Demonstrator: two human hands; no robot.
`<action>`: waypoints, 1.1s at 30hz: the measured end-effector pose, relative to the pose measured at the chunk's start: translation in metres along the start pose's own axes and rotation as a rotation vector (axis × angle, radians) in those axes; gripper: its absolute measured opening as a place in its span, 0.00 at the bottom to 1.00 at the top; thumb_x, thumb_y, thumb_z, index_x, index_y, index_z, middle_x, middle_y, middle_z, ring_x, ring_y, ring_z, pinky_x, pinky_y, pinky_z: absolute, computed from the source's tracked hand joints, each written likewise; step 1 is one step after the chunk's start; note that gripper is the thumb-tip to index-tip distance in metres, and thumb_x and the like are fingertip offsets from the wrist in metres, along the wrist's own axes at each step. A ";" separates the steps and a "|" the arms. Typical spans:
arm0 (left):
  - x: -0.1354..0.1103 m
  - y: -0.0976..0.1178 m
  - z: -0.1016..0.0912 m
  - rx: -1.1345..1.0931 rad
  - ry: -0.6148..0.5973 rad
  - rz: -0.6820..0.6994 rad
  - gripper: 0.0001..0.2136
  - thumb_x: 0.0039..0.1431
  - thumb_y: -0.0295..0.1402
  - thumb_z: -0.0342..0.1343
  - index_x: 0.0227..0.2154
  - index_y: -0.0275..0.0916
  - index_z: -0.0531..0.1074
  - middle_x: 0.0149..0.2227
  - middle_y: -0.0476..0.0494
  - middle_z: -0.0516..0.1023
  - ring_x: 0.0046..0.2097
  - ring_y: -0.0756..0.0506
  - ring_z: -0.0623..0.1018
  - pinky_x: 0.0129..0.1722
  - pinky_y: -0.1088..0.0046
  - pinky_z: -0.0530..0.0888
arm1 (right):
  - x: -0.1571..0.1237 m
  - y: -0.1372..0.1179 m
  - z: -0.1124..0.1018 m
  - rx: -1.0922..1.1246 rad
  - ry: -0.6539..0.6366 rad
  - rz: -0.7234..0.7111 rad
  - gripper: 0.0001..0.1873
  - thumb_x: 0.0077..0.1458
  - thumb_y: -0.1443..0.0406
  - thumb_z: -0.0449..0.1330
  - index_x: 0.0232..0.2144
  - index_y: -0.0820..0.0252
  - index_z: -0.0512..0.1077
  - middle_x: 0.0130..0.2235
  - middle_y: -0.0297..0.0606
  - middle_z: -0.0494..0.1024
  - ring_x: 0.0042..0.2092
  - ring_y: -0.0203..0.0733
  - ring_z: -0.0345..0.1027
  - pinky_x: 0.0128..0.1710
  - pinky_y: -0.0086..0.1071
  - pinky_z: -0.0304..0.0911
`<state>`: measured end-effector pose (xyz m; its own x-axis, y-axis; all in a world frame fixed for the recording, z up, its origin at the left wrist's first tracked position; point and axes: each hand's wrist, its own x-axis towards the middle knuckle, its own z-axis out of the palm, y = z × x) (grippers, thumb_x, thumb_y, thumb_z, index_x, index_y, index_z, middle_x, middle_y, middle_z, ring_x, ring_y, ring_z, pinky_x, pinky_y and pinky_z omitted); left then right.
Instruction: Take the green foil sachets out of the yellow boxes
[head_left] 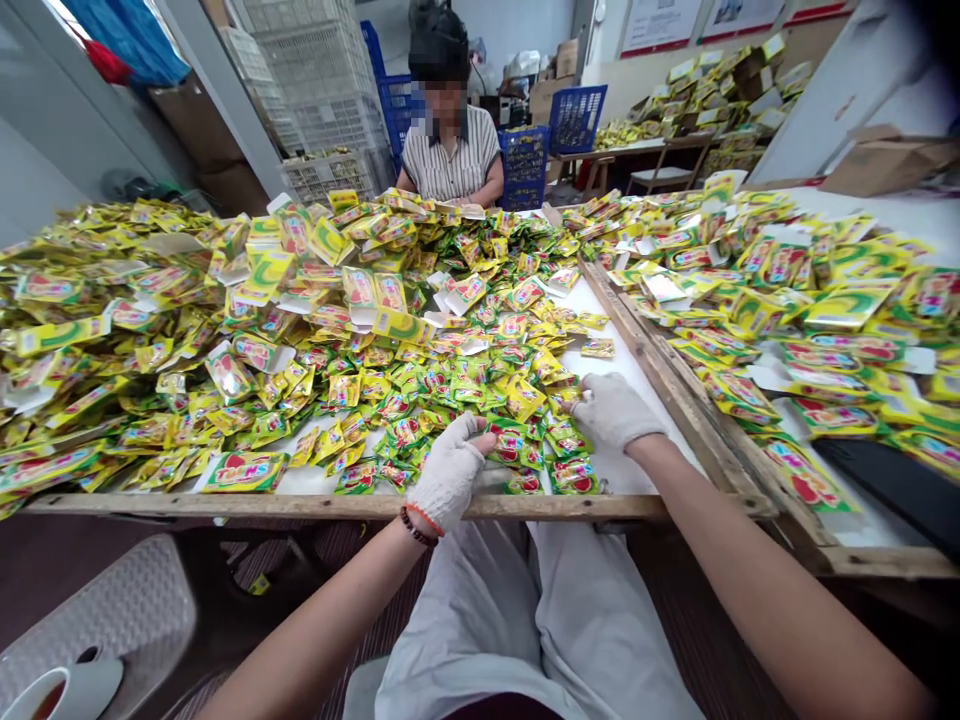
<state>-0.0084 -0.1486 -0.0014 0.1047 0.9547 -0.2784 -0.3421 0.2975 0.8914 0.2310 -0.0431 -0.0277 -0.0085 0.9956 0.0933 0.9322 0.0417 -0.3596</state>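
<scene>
My left hand (448,475), in a white knit glove with bare fingertips, is closed at the left edge of a small green and yellow printed packet (517,445), its thumb on the front. More green and yellow sachets (574,474) lie just right of that packet. On the right, my gloved right hand (616,408) has its fingers bent together against the loose sachets (525,397) at the edge of the pile; what its fingertips hold, if anything, is hidden. Between the hands, sachets rest on the white tabletop (630,470).
A wooden strip (637,345) divides the table; cartons (847,300) cover the right side. Heaped yellow cartons (262,275) lie left. A dark phone (885,485) sits at right. Across the table is a person (450,150). A cup (90,690) stands on a stool (120,610).
</scene>
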 end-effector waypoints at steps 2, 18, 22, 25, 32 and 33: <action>0.000 -0.001 -0.001 -0.026 0.024 0.012 0.16 0.48 0.35 0.61 0.37 0.39 0.62 0.33 0.49 0.72 0.30 0.49 0.77 0.31 0.66 0.79 | 0.000 0.000 -0.001 0.033 -0.010 0.004 0.14 0.45 0.54 0.61 0.29 0.58 0.69 0.33 0.40 0.72 0.33 0.42 0.65 0.31 0.32 0.56; -0.008 -0.007 0.003 0.125 0.016 0.180 0.17 0.48 0.40 0.64 0.35 0.38 0.65 0.32 0.50 0.73 0.32 0.52 0.73 0.33 0.77 0.71 | -0.095 -0.079 -0.002 0.951 0.012 -0.073 0.12 0.46 0.58 0.62 0.28 0.57 0.64 0.28 0.34 0.72 0.31 0.38 0.67 0.31 0.32 0.66; -0.009 -0.003 0.007 0.105 0.012 0.144 0.18 0.45 0.39 0.65 0.33 0.38 0.64 0.29 0.51 0.72 0.29 0.52 0.72 0.29 0.77 0.70 | -0.093 -0.077 0.001 0.935 0.061 -0.075 0.19 0.47 0.57 0.62 0.41 0.58 0.67 0.39 0.41 0.77 0.38 0.44 0.71 0.37 0.36 0.69; -0.006 0.002 0.011 0.268 -0.045 0.235 0.15 0.49 0.40 0.62 0.33 0.38 0.65 0.30 0.49 0.71 0.31 0.51 0.72 0.32 0.75 0.71 | -0.089 -0.076 -0.002 0.907 -0.067 -0.119 0.23 0.47 0.56 0.63 0.45 0.57 0.69 0.43 0.43 0.78 0.42 0.47 0.73 0.40 0.38 0.70; 0.065 0.078 -0.026 1.439 0.096 0.763 0.10 0.59 0.30 0.49 0.42 0.38 0.69 0.44 0.38 0.70 0.49 0.42 0.70 0.50 0.64 0.65 | -0.075 -0.067 0.002 0.823 -0.081 0.056 0.15 0.49 0.55 0.60 0.36 0.56 0.71 0.23 0.33 0.77 0.22 0.41 0.70 0.19 0.32 0.64; 0.082 0.093 -0.038 1.624 0.194 0.767 0.13 0.57 0.26 0.49 0.44 0.38 0.69 0.47 0.36 0.70 0.52 0.39 0.67 0.54 0.60 0.62 | -0.073 -0.065 0.003 0.830 -0.087 0.071 0.15 0.49 0.54 0.60 0.37 0.56 0.71 0.21 0.32 0.76 0.21 0.41 0.69 0.18 0.32 0.63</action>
<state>-0.0666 -0.0424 0.0449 0.2403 0.8876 0.3929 0.9130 -0.3441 0.2189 0.1695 -0.1181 -0.0142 -0.0189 0.9997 -0.0151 0.3625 -0.0072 -0.9320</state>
